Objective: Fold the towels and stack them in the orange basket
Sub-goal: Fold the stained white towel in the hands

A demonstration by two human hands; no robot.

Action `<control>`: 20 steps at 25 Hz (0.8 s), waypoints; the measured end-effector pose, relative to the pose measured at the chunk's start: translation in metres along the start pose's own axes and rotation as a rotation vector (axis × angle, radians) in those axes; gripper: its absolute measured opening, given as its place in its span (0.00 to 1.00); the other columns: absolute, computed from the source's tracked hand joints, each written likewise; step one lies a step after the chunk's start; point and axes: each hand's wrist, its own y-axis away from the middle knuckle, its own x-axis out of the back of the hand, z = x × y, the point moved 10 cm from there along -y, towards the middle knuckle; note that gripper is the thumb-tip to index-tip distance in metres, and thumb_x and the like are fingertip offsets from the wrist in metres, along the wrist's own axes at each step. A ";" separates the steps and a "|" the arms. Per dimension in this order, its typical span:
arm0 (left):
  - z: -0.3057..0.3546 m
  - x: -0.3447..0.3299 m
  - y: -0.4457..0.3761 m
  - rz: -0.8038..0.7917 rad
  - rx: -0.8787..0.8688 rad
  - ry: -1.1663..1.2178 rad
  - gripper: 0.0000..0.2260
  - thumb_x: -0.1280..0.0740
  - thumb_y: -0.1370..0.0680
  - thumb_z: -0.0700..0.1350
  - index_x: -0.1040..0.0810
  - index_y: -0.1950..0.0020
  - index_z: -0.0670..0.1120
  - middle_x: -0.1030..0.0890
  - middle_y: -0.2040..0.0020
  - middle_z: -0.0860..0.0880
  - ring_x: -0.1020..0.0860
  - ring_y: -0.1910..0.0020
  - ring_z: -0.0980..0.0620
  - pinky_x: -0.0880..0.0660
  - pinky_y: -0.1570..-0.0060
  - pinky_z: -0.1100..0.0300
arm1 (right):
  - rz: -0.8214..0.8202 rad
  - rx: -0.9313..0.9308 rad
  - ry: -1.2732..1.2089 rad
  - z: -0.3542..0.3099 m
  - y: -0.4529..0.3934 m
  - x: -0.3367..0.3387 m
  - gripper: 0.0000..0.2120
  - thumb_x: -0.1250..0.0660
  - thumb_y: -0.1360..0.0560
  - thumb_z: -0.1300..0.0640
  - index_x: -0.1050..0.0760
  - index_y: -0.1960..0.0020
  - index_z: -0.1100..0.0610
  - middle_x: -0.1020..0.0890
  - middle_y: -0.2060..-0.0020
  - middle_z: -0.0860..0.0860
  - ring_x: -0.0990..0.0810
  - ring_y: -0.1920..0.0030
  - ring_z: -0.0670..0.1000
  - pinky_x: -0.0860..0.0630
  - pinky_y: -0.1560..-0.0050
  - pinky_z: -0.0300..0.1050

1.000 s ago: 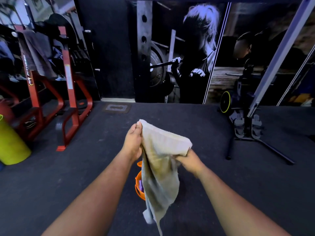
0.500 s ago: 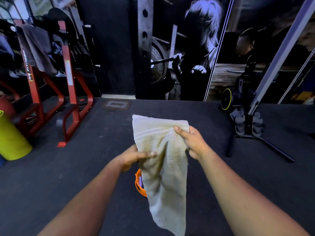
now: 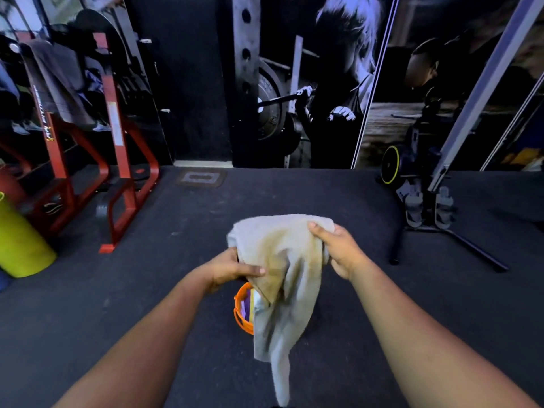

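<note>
- At the centre of the head view, we see a beige towel (image 3: 282, 260) held up in the air over the dark floor (image 3: 117, 313), its lower end hanging down to the bottom edge of the frame.
- Our left hand (image 3: 226, 267) grips the towel's left side, thumb laid across the cloth.
- Our right hand (image 3: 338, 248) pinches the upper right corner, thumb on top of the fabric.
- Just below the left hand, an orange basket (image 3: 240, 310) stands on the floor, mostly hidden behind the hanging towel; something purple shows inside it.
- At upper left stands a red rack (image 3: 117, 160), and a yellow-green cylinder (image 3: 20, 242) sits at the left edge.
- At right, a dark stand (image 3: 426, 207) rests on the floor.
</note>
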 end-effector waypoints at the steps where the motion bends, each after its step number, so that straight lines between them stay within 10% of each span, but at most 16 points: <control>1: -0.005 0.002 0.002 0.015 0.028 0.003 0.13 0.25 0.25 0.38 0.18 0.42 0.40 0.14 0.47 0.40 0.15 0.50 0.44 0.18 0.51 0.51 | 0.024 0.035 -0.052 -0.009 -0.004 0.005 0.15 0.31 0.21 0.57 0.22 0.38 0.65 0.15 0.44 0.61 0.16 0.44 0.57 0.18 0.45 0.49; 8: 0.072 0.020 -0.005 0.189 -0.197 0.563 0.13 0.37 0.18 0.44 0.20 0.38 0.39 0.15 0.48 0.41 0.17 0.48 0.43 0.18 0.50 0.54 | -0.189 -0.113 0.327 0.041 0.010 0.002 0.14 0.26 0.25 0.60 0.19 0.41 0.58 0.13 0.47 0.53 0.16 0.42 0.55 0.19 0.47 0.44; 14: 0.026 0.032 0.001 0.278 -0.151 0.096 0.06 0.30 0.21 0.35 0.17 0.44 0.39 0.13 0.52 0.44 0.15 0.55 0.48 0.18 0.55 0.58 | -0.105 -0.035 -0.081 0.014 -0.006 0.005 0.14 0.31 0.22 0.62 0.23 0.37 0.62 0.15 0.46 0.58 0.16 0.45 0.56 0.19 0.44 0.50; 20: 0.026 0.048 -0.007 0.352 -0.027 0.004 0.08 0.30 0.19 0.45 0.19 0.48 0.39 0.14 0.54 0.43 0.16 0.54 0.43 0.18 0.51 0.47 | 0.007 -0.002 0.339 0.017 -0.011 0.023 0.10 0.28 0.22 0.58 0.19 0.45 0.64 0.12 0.54 0.55 0.14 0.54 0.53 0.21 0.60 0.39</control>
